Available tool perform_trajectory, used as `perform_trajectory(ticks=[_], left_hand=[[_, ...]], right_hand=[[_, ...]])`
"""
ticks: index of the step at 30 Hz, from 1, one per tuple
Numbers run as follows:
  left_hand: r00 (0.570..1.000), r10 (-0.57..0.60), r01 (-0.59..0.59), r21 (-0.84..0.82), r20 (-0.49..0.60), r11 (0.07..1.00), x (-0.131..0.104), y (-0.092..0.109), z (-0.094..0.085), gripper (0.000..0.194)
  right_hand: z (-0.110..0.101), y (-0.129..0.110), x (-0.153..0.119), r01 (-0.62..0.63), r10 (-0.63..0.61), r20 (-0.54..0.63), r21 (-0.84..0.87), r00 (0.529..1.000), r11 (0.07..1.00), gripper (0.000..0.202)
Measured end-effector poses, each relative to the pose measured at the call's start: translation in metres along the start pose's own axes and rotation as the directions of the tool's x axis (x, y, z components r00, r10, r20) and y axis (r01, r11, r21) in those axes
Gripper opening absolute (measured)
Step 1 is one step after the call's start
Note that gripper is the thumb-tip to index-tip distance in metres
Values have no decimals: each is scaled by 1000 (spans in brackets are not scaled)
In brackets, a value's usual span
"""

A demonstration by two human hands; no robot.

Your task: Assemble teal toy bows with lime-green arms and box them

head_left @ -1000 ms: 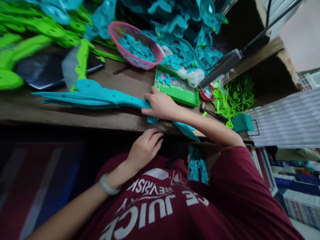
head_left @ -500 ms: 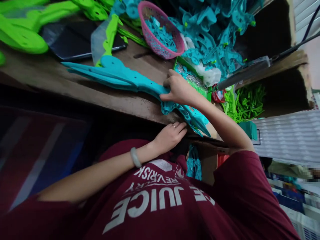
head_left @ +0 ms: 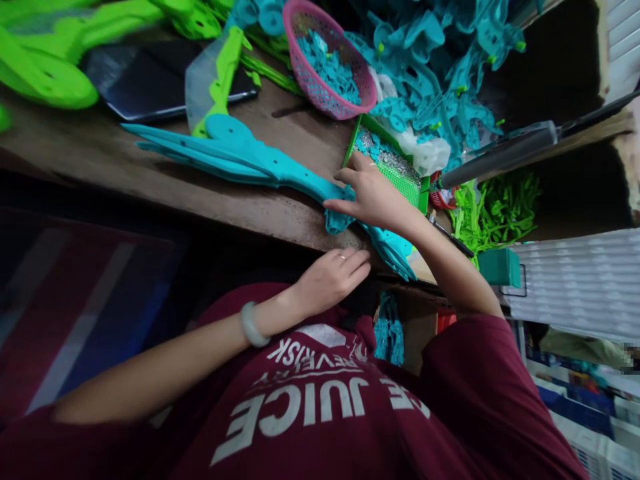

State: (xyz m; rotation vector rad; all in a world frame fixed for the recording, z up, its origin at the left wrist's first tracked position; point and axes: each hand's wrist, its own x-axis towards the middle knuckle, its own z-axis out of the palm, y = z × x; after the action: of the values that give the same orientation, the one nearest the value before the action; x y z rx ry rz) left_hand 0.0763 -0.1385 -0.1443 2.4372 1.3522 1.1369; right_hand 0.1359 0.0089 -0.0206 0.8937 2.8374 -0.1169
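A long turquoise plastic piece [head_left: 250,155] lies along the bench edge, with flat blades at its left end and a smaller jointed part [head_left: 337,220] at its right. My right hand [head_left: 377,193] is over that right end, thumb against it and fingers apart, the fingertips reaching towards a green perforated tray [head_left: 423,198]. Small silvery bits, probably screws, and turquoise bits lie in the tray. Below the bench edge, my left hand [head_left: 333,280] rests with fingers loosely stretched, holding nothing visible. More turquoise blades [head_left: 393,253] stick out beneath my right wrist.
A pink basket [head_left: 325,100] holds small turquoise parts. Turquoise pieces [head_left: 425,73] are heaped behind it, bright green parts [head_left: 500,210] at right. Green pieces [head_left: 60,73] and a dark glossy slab [head_left: 150,80] lie at left. A grey hand tool [head_left: 500,157] hangs on a cord.
My right hand has shifted slightly right and down; its fingers have spread off the turquoise piece, towards the tray. My left hand has drawn back a little to the left. The view has shifted slightly.
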Motion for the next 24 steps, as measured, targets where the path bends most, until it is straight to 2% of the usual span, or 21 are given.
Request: perform_trajectory(ticks=[3,5,7,8,10,12,14,18,21,24], left_hand=[[989,-121,114,-84,-88,990,3,-29,-39,34],[989,-142,136,-127,-42,983,13,-54,-58,44],[995,-85,93,-190,47,977,25,-76,-64,48],[995,-53,72,-235,86,969,30,-85,-62,47],[990,-17,62,-317,141,947,36,-97,-55,41],[984,-20,77,-323,175,943,36,-101,-45,36],[983,-18,66,-256,184,964,32,-99,-40,35],[988,37,-16,-137,152,990,20,-92,-40,39],[991,68,-57,-96,118,994,18,-89,-44,48],[990,92,-85,-73,102,994,21,-90,-46,60]], right_hand=[[-9,15,-45,-40,44,-129,37,991,999,37],[-4,24,-81,-121,125,-104,46,987,992,35],[13,31,-115,-136,137,-63,22,989,991,35],[26,33,-130,-122,122,-86,0,989,992,35],[56,35,-154,-91,80,-207,-44,975,995,38],[82,36,-170,-43,11,-321,-94,947,995,39],[99,37,-181,2,-46,-361,-121,931,993,41],[113,43,-194,-49,-8,-432,-122,902,991,50],[123,47,-204,-67,-4,-461,-137,888,988,40],[131,48,-211,-2,13,-422,27,907,1000,32]])
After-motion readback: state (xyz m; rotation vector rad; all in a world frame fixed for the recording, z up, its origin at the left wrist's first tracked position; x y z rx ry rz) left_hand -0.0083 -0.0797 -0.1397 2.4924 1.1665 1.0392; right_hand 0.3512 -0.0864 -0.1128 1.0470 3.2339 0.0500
